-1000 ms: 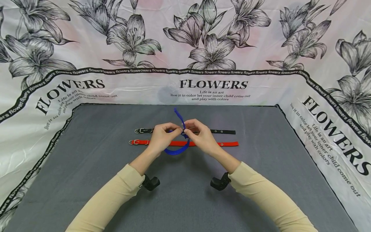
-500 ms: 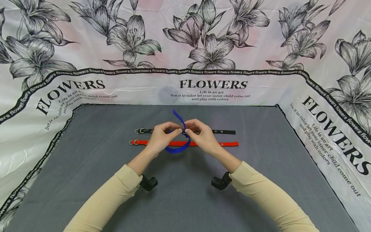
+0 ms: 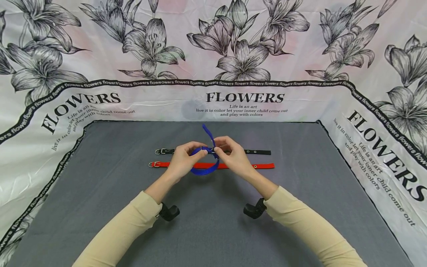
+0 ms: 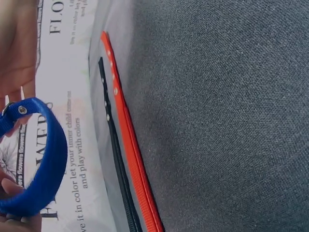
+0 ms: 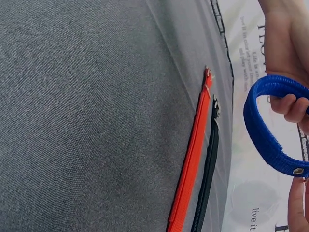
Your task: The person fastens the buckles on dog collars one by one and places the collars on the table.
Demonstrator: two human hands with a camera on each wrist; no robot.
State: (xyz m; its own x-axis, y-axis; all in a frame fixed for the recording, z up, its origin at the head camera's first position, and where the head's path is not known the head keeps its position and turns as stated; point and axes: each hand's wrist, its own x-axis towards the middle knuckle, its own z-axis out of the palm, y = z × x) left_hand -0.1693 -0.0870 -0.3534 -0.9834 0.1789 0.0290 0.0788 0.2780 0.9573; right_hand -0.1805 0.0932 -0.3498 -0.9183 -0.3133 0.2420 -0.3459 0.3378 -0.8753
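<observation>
Bent into a loop, a blue collar [image 3: 204, 172] is held above the table between both hands, its free end sticking up past the fingers. My left hand [image 3: 181, 160] pinches the loop's left side. On the other side, my right hand [image 3: 233, 156] pinches the strap by the metal fitting. A metal eyelet shows on the blue collar [image 4: 57, 154] in the left wrist view, beside a partly cut-off buckle. Beneath the hands lie a red collar [image 3: 264, 166] and, farther back, a black collar [image 3: 258, 152], both stretched flat with buckles to the left. The hands cover their middles.
Grey cloth [image 3: 213, 230] covers the table. A white flower-printed sheet [image 3: 150, 100] rises along the back and sides. Black wrist cameras [image 3: 255, 209] hang below the sleeves.
The left fingers have shifted slightly left, so more of the blue collar shows between the hands. Its free end has swung a little right. The red and black collars stay put.
</observation>
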